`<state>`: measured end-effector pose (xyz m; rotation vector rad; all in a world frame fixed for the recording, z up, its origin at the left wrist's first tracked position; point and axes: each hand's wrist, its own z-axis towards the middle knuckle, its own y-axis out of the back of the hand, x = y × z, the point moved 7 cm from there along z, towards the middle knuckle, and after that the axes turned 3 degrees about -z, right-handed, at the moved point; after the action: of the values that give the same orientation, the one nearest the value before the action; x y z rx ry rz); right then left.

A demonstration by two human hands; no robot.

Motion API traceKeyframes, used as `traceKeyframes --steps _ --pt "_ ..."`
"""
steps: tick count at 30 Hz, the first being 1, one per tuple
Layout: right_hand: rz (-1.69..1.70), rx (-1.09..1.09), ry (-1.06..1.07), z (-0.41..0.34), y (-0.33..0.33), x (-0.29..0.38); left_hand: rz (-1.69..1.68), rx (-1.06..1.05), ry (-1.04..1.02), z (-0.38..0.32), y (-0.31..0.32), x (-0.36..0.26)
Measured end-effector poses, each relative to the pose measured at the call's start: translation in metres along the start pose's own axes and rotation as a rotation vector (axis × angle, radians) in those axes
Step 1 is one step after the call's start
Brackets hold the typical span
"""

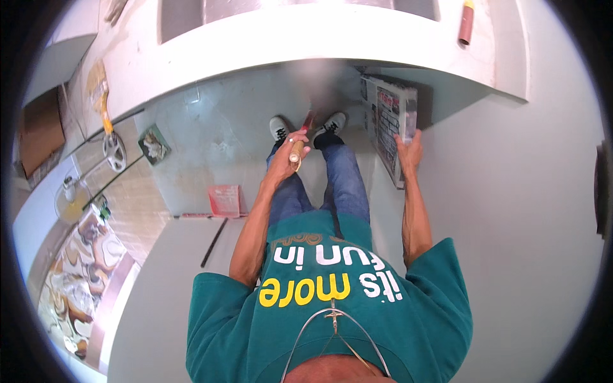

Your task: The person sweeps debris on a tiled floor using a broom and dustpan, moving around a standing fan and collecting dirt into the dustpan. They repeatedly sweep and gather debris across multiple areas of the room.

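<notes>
My left hand [297,143] is closed round the pale wooden handle [296,152] of a long tool with a red part below the grip. The far end of that tool is hidden or blurred between my shoes, so I cannot tell its kind. On the other side, my right hand [410,149] grips the near edge of a flat printed box or panel [387,125], which bears writing and stands upright on its edge by the wall. Its far end reaches beneath the white counter.
A white counter [306,45] with an opening curves ahead, carrying a red tube with a yellow end [466,24]. Leftward are a red dustpan [225,201], a black rod [214,242], a yellow-handled brush [103,98], and a glass table edge [115,178]. A grey wall [507,201] rises at right.
</notes>
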<state>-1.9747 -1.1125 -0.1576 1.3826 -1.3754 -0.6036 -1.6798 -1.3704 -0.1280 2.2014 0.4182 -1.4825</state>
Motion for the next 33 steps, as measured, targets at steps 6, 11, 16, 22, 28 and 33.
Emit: traceKeyframes --steps 6,11,16,22,28,33 --pt "-0.048 0.024 0.034 -0.096 0.019 -0.044 -0.107 -0.028 0.035 -0.005 0.017 0.012" --pt "-0.011 0.045 -0.131 -0.155 0.008 -0.064 -0.049 0.037 -0.008 0.014 0.028 0.024" --pt "0.005 0.067 -0.294 -0.206 -0.024 -0.087 0.059 0.124 0.002 0.027 0.024 0.012" --pt "0.024 0.08 -0.441 -0.243 -0.032 -0.122 0.108 0.198 0.016 0.029 0.005 0.013" --pt "0.036 -0.036 -0.567 -0.247 -0.032 -0.185 0.1 0.178 -0.008 0.029 -0.006 0.031" --pt "0.068 0.043 -0.52 -0.244 -0.035 -0.215 0.098 0.141 -0.007 0.027 -0.014 0.04"
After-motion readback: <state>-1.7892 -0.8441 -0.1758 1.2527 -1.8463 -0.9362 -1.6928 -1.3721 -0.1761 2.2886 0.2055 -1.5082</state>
